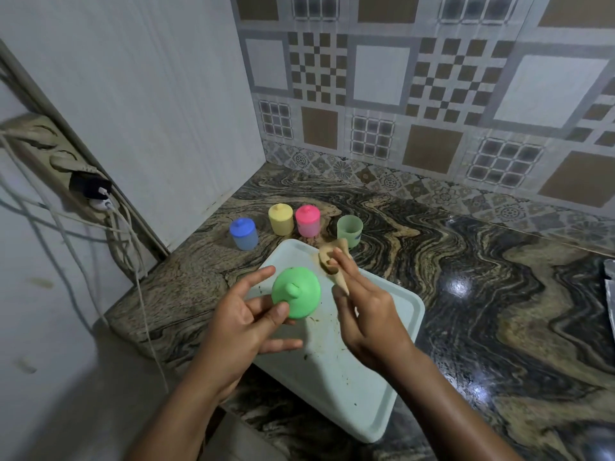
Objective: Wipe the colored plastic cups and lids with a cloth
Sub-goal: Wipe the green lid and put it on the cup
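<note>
My left hand [248, 322] pinches a bright green lid [296, 291] with a knob, held above the pale green tray [376, 387]. Just right of the lid, my right hand [362, 314] holds a small tan cloth [332, 261] between its fingers. At the back of the counter stand a blue cup [244, 234], a yellow cup [281, 219] and a pink cup [307, 221], each with its lid on. A green cup [349, 229] without a lid stands to their right.
The tray lies on a dark marbled counter [482, 294] and carries brown smears and crumbs. A white panel closes the left side, a patterned tile wall the back. A power strip [66, 168] with plugs and hanging cables is at far left.
</note>
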